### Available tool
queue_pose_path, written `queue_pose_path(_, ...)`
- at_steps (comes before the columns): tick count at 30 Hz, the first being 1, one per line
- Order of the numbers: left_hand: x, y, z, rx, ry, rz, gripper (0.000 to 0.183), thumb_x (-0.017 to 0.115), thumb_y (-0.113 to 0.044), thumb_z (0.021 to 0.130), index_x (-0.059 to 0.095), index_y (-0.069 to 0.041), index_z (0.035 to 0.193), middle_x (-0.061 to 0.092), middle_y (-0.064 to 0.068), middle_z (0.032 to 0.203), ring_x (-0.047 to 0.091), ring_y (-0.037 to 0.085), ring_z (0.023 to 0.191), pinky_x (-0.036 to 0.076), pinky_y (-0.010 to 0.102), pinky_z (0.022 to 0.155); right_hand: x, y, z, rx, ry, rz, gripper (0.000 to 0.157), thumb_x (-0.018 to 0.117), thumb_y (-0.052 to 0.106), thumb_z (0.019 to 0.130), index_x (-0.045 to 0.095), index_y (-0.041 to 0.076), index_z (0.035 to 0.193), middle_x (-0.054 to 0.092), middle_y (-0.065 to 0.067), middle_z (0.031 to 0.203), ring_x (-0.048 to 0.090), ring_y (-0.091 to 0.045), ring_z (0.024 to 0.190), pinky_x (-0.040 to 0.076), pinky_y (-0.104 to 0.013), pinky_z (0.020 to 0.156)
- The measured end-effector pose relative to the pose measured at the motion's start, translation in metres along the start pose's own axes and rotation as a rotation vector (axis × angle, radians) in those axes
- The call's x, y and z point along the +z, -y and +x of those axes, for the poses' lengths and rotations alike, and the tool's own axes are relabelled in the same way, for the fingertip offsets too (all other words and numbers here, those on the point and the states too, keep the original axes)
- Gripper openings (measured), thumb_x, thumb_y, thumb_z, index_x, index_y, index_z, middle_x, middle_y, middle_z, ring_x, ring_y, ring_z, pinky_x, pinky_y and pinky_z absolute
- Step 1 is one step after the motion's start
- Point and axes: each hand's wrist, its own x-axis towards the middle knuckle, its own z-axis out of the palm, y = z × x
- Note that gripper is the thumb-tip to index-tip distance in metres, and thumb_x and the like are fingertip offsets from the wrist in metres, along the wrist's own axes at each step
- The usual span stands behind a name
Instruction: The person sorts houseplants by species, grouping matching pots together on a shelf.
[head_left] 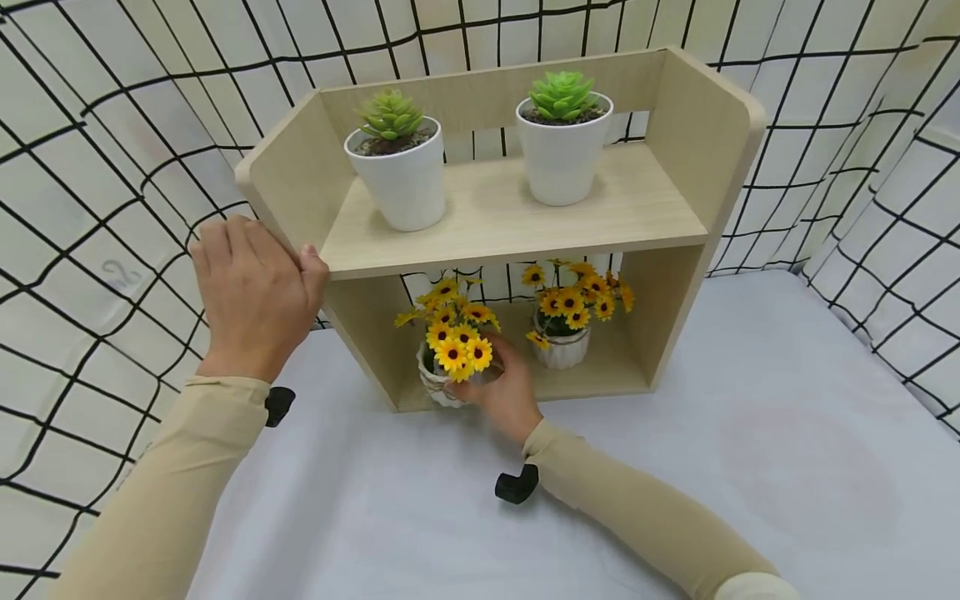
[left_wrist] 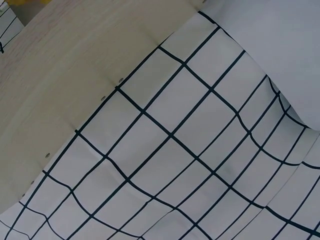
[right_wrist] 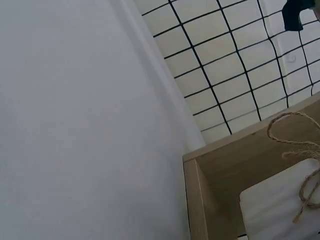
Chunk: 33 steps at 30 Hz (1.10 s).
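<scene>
In the head view my left hand [head_left: 255,296] grips the left side panel of a light wooden two-tier shelf [head_left: 480,250], its thumb at the panel's front edge. My right hand [head_left: 506,387] holds a whitish pot of yellow artificial flowers [head_left: 453,342] at the left of the lower compartment, thumb at the front, fingers partly hidden by blooms. In the right wrist view that pot [right_wrist: 275,205] shows a twine bow [right_wrist: 305,192]. A second pot of yellow flowers [head_left: 564,346] stands to its right on the same level.
Two white pots with green succulents, one left [head_left: 405,183] and one right [head_left: 564,158], stand on the upper board. Black wire grid [head_left: 97,275] runs behind and beside the shelf. White cloth [head_left: 787,450] covers the table. The left wrist view shows the shelf's side panel [left_wrist: 75,75].
</scene>
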Motion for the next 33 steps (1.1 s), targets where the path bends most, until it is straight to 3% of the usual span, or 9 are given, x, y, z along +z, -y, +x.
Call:
queue_pose_path(5, 0.001, 0.000, 0.000, -0.001, 0.006, -0.003, 0.057, 0.023, -0.038, 0.103, 0.043, 0.014, 0.098, 0.044, 0.033, 0.096, 0.035, 0.048, 0.098, 0.027, 0.056, 0.083, 0.000, -0.011, 0.015, -0.011, -0.078, 0.008, 0.075, 0.089, 0.003, 0.074, 0.057, 0.005, 0.142, 0.059, -0.018, 0.142, 0.062, -0.037, 0.126, 0.053, -0.051, 0.107)
queue_pose_path(13, 0.004, 0.001, 0.000, -0.006, -0.023, -0.016, 0.057, 0.025, -0.038, 0.101, 0.045, 0.016, 0.099, 0.047, 0.035, 0.099, 0.036, 0.049, 0.099, 0.026, 0.056, 0.085, -0.001, -0.018, 0.028, 0.068, -0.119, -0.069, 0.076, 0.090, 0.013, 0.075, 0.058, 0.010, 0.143, 0.061, -0.013, 0.143, 0.062, -0.034, 0.129, 0.053, -0.048, 0.108)
queue_pose_path(25, 0.000, -0.001, -0.001, 0.004, 0.014, 0.025, 0.060, 0.021, -0.038, 0.103, 0.044, 0.017, 0.101, 0.045, 0.035, 0.098, 0.036, 0.048, 0.099, 0.027, 0.055, 0.085, -0.004, -0.026, 0.033, 0.092, -0.111, -0.098, 0.079, 0.090, 0.018, 0.076, 0.055, 0.013, 0.146, 0.057, -0.012, 0.148, 0.060, -0.034, 0.133, 0.054, -0.048, 0.106)
queue_pose_path(33, 0.000, -0.001, -0.001, -0.017, -0.017, 0.005, 0.061, 0.023, -0.039, 0.102, 0.046, 0.018, 0.100, 0.048, 0.035, 0.099, 0.037, 0.049, 0.100, 0.028, 0.056, 0.086, -0.011, -0.025, 0.035, 0.066, -0.041, -0.152, 0.079, 0.090, 0.021, 0.077, 0.054, 0.012, 0.147, 0.059, -0.013, 0.146, 0.063, -0.034, 0.129, 0.055, -0.047, 0.105)
